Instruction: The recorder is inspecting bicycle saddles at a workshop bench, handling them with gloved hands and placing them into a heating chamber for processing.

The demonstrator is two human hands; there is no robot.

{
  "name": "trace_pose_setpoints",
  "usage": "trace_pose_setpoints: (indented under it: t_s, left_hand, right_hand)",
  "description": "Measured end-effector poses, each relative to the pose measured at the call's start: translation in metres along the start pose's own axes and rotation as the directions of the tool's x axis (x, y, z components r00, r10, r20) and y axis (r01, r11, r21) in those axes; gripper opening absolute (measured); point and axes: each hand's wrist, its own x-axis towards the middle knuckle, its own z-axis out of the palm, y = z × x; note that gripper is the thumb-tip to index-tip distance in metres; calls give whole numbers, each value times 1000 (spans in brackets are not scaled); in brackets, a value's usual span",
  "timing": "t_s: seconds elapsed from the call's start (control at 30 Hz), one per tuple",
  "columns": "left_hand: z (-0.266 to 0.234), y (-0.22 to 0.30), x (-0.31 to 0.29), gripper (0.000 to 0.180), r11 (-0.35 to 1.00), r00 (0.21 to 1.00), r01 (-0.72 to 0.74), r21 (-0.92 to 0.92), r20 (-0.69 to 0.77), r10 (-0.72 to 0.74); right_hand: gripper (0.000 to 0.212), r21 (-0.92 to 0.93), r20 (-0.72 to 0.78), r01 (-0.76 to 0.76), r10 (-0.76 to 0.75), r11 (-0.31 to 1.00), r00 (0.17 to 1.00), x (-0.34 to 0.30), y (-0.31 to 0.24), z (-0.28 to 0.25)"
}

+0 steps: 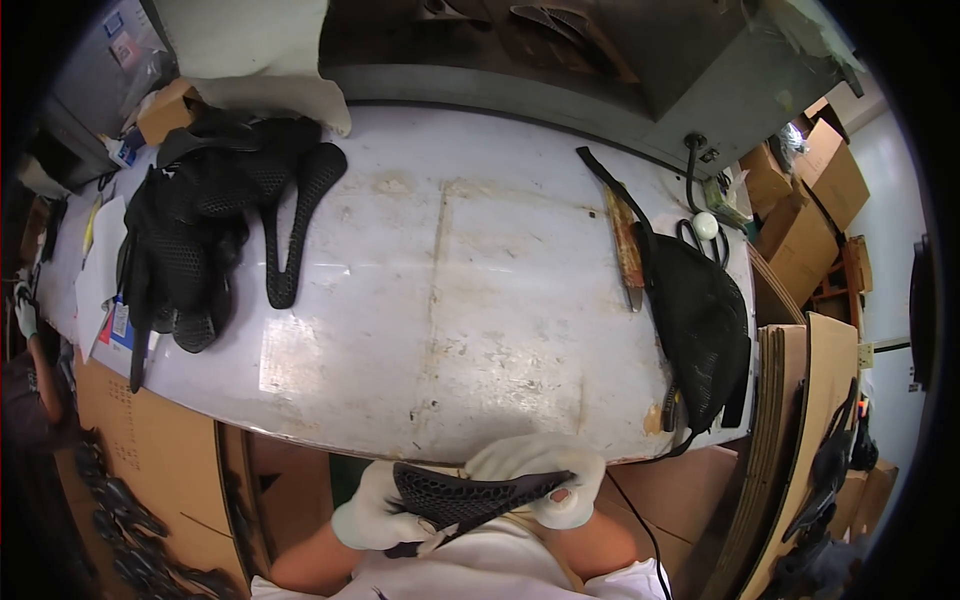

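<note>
Close to my body, just off the table's front edge, I hold a black honeycomb-patterned bicycle saddle pad [480, 497] in both hands. My left hand [372, 508], in a white glove, is closed on its left end. At the right end, my gloved right hand [545, 478] grips it, with fingers behind and thumb in front. Bare skin shows at both thumb tips. At the table's left lies a heap of similar black pads [205, 205]; one pad with a long central slot [318, 190] rests at the heap's right side.
A black waist bag [700, 325] with straps lies at the table's right, beside a worn knife-like tool [628, 250]. Behind the white table [500, 330] stands a grey metal machine [640, 110]. Cardboard [150, 450] flanks the left; flattened boxes [785, 430] stand right. Another person's gloved hand [25, 315] shows far left.
</note>
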Motion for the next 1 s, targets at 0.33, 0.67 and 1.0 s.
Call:
trace_pose_setpoints:
  t_s: [0.33,0.67,1.0]
  left_hand:
    - [14,52,24,56,863,947,-319,391,86,311]
    - [43,41,32,14,538,892,-77,839,-183,413]
    - [21,43,37,45,803,959,233,549,-269,-95]
  right_hand:
    - [39,-324,255,208,-126,923,959,3,-15,-19]
    - [25,-757,-26,-217,302,616,953,1,-54,2]
    - [45,-448,-379,-645,521,620,764,1,-49,11]
